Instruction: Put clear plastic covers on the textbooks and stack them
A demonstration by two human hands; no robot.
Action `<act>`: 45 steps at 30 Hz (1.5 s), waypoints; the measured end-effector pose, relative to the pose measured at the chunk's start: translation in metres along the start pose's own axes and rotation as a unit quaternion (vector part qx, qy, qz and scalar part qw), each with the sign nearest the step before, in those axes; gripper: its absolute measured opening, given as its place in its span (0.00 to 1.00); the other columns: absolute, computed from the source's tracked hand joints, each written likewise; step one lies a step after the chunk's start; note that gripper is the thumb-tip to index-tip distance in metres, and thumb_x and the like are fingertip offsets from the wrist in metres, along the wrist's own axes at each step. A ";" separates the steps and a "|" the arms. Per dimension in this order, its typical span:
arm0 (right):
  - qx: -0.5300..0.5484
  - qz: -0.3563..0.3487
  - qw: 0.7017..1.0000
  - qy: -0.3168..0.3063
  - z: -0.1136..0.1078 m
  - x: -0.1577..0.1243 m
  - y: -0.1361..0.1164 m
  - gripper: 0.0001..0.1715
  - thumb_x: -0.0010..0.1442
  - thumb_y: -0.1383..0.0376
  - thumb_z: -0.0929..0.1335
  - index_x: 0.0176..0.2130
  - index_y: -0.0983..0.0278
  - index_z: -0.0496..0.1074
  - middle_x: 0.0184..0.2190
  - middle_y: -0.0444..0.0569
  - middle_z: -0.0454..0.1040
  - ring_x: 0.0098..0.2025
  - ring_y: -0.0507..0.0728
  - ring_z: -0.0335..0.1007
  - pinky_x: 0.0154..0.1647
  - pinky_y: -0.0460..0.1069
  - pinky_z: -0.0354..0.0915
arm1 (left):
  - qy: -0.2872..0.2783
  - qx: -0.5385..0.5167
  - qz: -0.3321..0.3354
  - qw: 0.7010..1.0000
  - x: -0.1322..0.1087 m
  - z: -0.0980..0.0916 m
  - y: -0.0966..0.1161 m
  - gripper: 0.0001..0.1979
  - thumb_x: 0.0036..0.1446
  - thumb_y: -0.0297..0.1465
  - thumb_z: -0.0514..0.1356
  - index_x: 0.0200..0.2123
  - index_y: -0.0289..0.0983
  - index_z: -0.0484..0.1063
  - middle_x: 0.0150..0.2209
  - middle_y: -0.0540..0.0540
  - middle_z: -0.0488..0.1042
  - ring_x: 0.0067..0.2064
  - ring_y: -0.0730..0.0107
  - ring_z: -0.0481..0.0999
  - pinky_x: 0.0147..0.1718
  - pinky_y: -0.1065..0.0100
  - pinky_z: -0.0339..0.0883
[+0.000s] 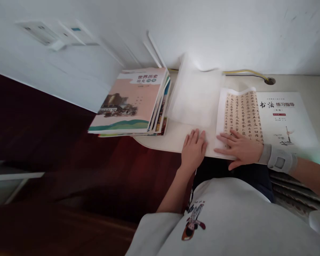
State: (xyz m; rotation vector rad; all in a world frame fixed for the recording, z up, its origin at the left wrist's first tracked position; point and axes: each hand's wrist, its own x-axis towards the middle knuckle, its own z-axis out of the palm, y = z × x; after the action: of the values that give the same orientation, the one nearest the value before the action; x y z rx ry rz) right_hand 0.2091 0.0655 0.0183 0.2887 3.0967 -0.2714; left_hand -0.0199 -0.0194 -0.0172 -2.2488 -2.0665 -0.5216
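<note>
My left hand (194,149) rests palm down at the front edge of the white desk, fingers stretched out and nothing in them. Just beyond its fingertips lies a translucent plastic book cover (196,96), blurred along its edges. My right hand (240,146) lies flat with spread fingers on the lower part of a calligraphy workbook (280,117). The left part of that workbook's cover shows columns of brush writing on a tan ground; its right part is white with a printed title. A grey band circles my right wrist.
Left on the desk (173,140), a stack of books (130,99) has a pink world history booklet on top and overhangs the edge. Yellow and dark cables run along the wall to a round cable hole (270,81). A power strip (40,32) is on the left wall.
</note>
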 end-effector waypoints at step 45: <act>0.209 0.437 0.771 0.413 -0.017 -0.016 0.175 0.41 0.57 0.40 0.58 0.56 0.66 0.66 0.51 0.59 0.72 0.52 0.66 0.69 0.53 0.65 0.64 | 0.075 0.022 0.371 0.925 0.014 -0.003 0.129 0.21 0.63 0.30 0.49 0.58 0.32 0.62 0.62 0.37 0.60 0.64 0.54 0.56 0.62 0.50 0.50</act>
State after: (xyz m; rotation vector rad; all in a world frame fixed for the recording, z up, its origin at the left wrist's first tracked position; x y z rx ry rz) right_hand 0.2575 0.2349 0.0053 2.3097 3.0206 -0.9845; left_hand 0.1056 -0.0214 0.0146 -2.6046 -1.0070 -0.5397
